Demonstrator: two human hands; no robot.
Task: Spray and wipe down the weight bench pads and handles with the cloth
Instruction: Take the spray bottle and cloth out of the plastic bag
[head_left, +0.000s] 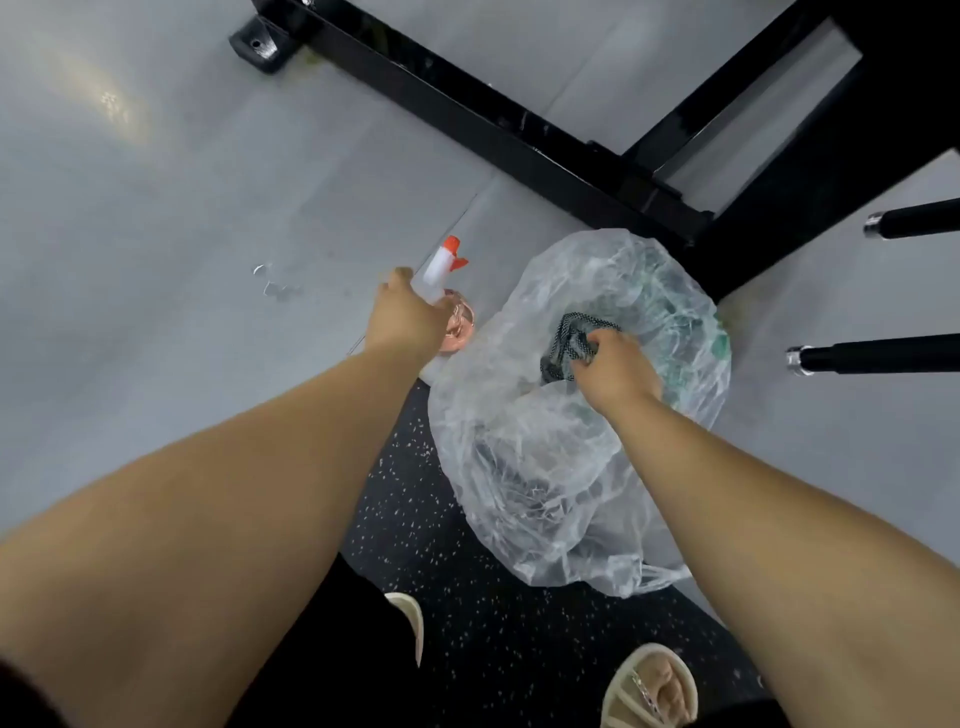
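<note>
My left hand (408, 317) grips the neck of a spray bottle (444, 275) with a white head, orange nozzle and pinkish liquid, low over the grey floor. My right hand (615, 371) grips a dark checked cloth (569, 343) above the opening of a clear plastic bag (545, 493). The black metal frame of the weight bench (519, 135) runs across the top right. Two black handles (883, 356) with silver end caps stick in from the right edge.
The bag lies half on a dark speckled rubber mat (467, 623) and half on the pale grey floor (156, 260). My sandalled feet (654, 686) stand on the mat at the bottom. A bolted frame foot (260, 47) sits at top left.
</note>
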